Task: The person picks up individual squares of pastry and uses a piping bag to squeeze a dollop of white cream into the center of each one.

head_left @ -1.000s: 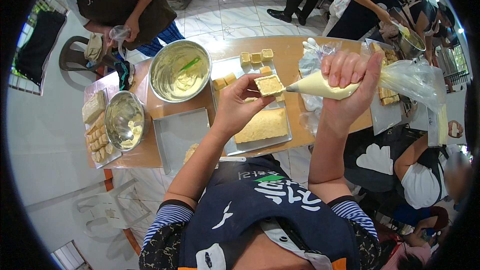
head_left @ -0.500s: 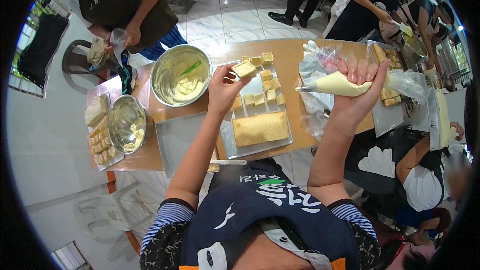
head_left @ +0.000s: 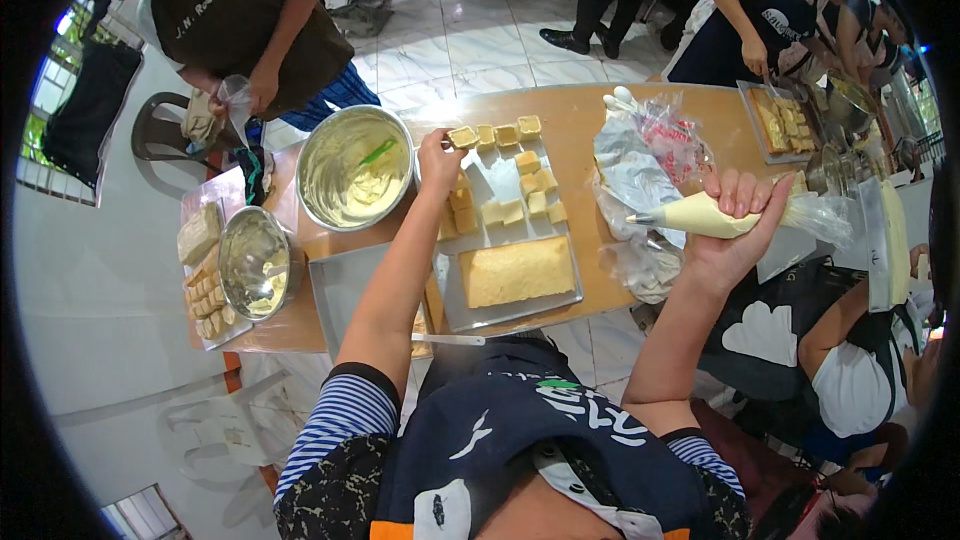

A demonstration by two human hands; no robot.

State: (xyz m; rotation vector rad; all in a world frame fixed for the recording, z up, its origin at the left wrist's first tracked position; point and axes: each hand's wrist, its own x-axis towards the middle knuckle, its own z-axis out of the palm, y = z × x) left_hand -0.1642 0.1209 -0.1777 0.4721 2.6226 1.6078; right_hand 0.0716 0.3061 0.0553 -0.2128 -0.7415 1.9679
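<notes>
My left hand [head_left: 438, 164] is at the far left corner of a metal tray, its fingertips pinching a small cake cube [head_left: 462, 137] with a hollowed or frosted top. The cube sits at the left end of a row of similar cake cubes [head_left: 507, 134]. More plain cubes [head_left: 502, 212] stand behind a whole rectangular sponge cake [head_left: 520, 273] on the same tray [head_left: 465, 315]. My right hand [head_left: 733, 230] is closed round a piping bag [head_left: 692, 214] of pale cream, held above the table with its metal tip pointing left.
Left of the tray stand a large steel bowl [head_left: 312, 175] with cream and a green-handled spatula [head_left: 375, 154], and a smaller bowl [head_left: 232, 260]. A flat tray [head_left: 350, 280] lies near my left forearm. Crumpled plastic [head_left: 640, 165] covers the right side. Other people work around the table.
My left hand has lowered the cake cube from above the tray to the end of the row. My right hand, with the piping bag, has shifted right and slightly nearer to me.
</notes>
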